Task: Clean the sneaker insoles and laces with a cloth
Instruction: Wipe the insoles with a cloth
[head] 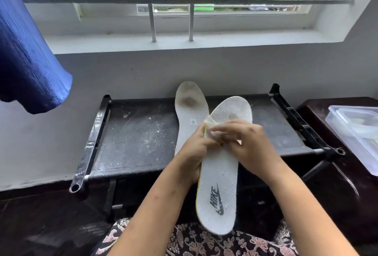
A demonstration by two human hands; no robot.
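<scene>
Insole (218,174) runs near to far, heel toward us, its left edge gripped by our left hand (192,153). Our right hand (249,143) pinches the cloth (210,126) against its middle. The stained toe lies just beyond, so we judge the wipe should travel farther out.

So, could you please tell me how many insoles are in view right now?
2. One insole is gripped by the left hand, with the right hand pressing a cloth on it; the second insole rests on the black rack behind. More could be hidden.
</scene>
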